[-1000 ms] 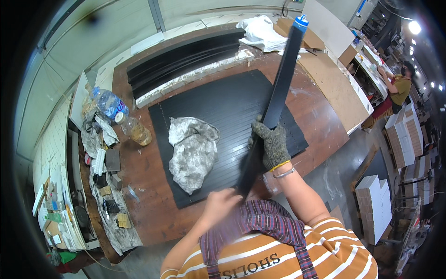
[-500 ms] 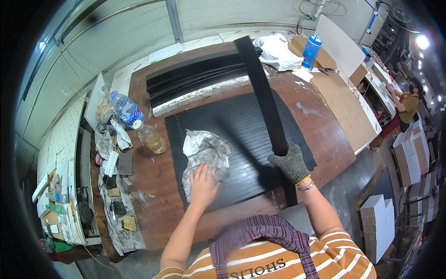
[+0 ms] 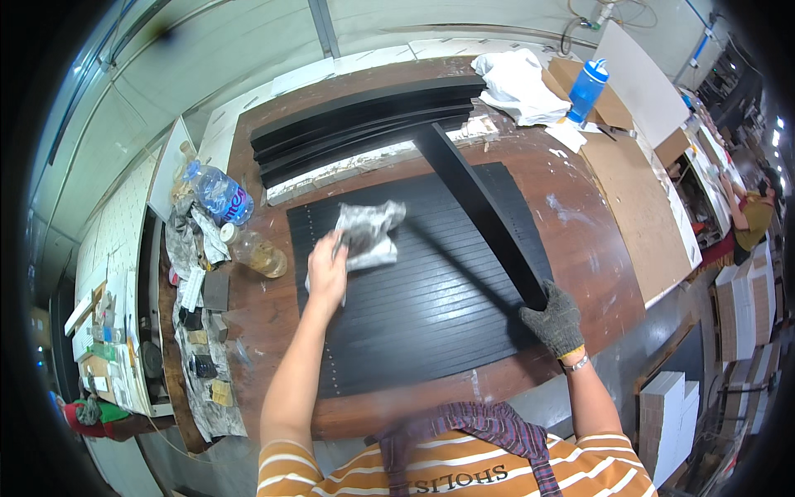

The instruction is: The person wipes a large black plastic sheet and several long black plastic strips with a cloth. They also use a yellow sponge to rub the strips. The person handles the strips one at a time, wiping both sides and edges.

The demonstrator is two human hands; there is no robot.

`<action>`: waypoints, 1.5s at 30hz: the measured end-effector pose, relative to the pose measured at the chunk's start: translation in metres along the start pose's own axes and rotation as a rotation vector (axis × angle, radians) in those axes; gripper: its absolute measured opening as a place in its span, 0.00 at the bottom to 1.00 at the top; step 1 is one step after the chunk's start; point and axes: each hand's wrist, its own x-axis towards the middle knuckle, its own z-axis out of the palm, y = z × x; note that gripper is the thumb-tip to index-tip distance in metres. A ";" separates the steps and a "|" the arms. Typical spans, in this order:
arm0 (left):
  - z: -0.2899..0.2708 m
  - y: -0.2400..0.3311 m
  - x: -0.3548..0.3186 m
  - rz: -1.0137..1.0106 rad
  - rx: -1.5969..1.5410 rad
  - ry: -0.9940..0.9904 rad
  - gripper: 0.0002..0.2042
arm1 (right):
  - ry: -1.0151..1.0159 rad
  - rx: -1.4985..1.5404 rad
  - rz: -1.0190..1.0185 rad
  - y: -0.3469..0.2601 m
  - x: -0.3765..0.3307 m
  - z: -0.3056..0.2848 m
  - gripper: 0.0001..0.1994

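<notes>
My bare left hand (image 3: 328, 269) grips a grey-and-white stained cloth (image 3: 368, 234), lifted over the left part of a dark sheet of narrow black strips (image 3: 414, 306). In a grey knit glove, my right hand (image 3: 553, 321) is wrapped round the near end of a long black board (image 3: 489, 217). The board slants up and away to the left, held above the sheet, and its shadow falls across the strips. Farther back lies a stack of similar black boards (image 3: 356, 124) on a pale support (image 3: 348, 172).
Left on the brown table (image 3: 265, 348) are a clear bottle of yellowish liquid (image 3: 258, 253), a larger plastic bottle (image 3: 222, 195), and small blocks on a stained cloth. A blue bottle (image 3: 587, 91) and white cloth (image 3: 522, 87) stand back right. Another person (image 3: 752, 217) is far right.
My left hand has picked the cloth up off the sheet and moved up and left. My right hand has shifted toward me and right, turning the board so more of its side shows.
</notes>
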 end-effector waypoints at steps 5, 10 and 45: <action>0.053 -0.011 0.095 -0.037 0.103 0.017 0.17 | -0.075 0.003 -0.048 0.032 0.051 -0.022 0.34; 0.095 -0.016 0.143 -0.055 0.444 -0.157 0.22 | -0.101 0.030 -0.119 0.024 0.130 -0.043 0.30; 0.072 0.003 -0.009 0.197 0.498 -0.194 0.27 | -0.192 0.090 -0.691 -0.167 0.326 0.140 0.16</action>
